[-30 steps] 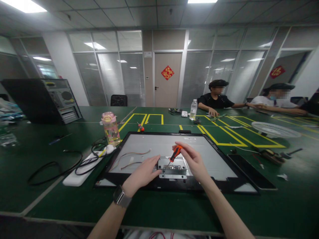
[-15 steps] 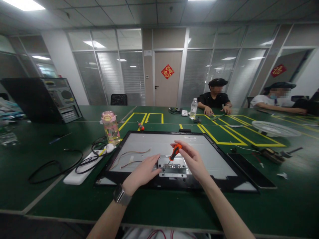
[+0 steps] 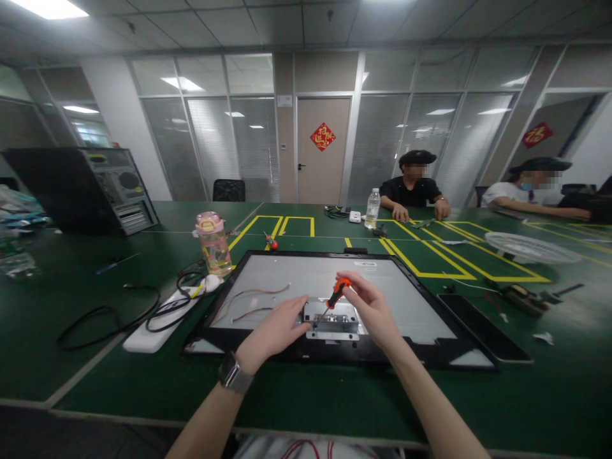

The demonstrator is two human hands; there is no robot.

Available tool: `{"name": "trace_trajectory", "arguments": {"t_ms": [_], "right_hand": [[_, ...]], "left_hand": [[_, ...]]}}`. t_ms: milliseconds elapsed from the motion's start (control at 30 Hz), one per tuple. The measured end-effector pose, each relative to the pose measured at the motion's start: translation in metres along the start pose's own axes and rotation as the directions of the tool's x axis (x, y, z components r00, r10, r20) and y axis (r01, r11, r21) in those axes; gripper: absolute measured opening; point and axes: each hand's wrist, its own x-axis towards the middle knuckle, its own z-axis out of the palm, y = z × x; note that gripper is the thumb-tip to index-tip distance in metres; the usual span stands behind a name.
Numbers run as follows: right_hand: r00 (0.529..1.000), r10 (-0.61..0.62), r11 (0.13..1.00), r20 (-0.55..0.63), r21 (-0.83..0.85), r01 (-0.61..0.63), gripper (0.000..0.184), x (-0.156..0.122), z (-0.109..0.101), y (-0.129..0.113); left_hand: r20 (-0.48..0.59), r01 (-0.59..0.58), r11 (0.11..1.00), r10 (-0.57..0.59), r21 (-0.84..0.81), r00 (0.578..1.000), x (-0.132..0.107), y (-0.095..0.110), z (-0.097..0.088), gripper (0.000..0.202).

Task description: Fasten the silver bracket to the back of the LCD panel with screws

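Note:
A silver metal bracket [image 3: 335,334] lies on the grey back of a flat display panel [image 3: 406,293] with a black frame. My left hand [image 3: 275,322], wearing a watch, grips the bracket's left end, thumb in front and fingers farther back. In my right hand [image 3: 375,312] is a screwdriver [image 3: 337,293] with an orange and black handle, its fingers closed round the handle. The screwdriver tilts, its shaft running down and left to the bracket. What the tip touches is too small to make out. Thin cables [image 3: 258,291] lie on the panel's left part.
Left of the panel stand a pink-lidded bottle [image 3: 213,245], a white power strip [image 3: 153,331] with black cords, and a computer case [image 3: 86,191]. A black slab [image 3: 482,328] lies to the right. Beyond are a red-handled tool [image 3: 271,243], a water bottle [image 3: 372,209] and two seated people.
Both hands keep almost the same place, and the screwdriver's handle shifts very slightly. Across the table, the co-worker's hands have moved a little.

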Motion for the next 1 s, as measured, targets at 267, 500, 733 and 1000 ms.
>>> {"name": "trace_trajectory", "arguments": {"t_ms": [267, 500, 733, 1000], "right_hand": [[0.998, 0.010, 1.000, 0.067, 0.023, -0.012, 0.033, -0.0012, -0.0020, -0.0002], [0.999, -0.044, 0.999, 0.020, -0.026, 0.045, 0.020, -0.0016, 0.0006, -0.0049], [0.997, -0.008, 1.000, 0.079, 0.009, 0.008, 0.035, -0.0026, -0.0002, -0.0033], [0.998, -0.061, 0.997, -0.018, -0.049, 0.060, 0.025, -0.0018, 0.0012, -0.0027]], "left_hand": [[-0.004, -0.011, 1.000, 0.012, 0.015, 1.000, 0.0003, -0.0030, 0.0019, 0.057], [-0.008, -0.010, 1.000, 0.010, 0.015, 1.000, 0.0000, -0.0067, 0.0042, 0.057], [0.002, -0.007, 1.000, 0.007, 0.024, 1.000, -0.0007, -0.0027, 0.0014, 0.058], [0.004, -0.006, 1.000, 0.006, 0.029, 1.000, 0.0006, -0.0020, 0.0016, 0.057]]}}
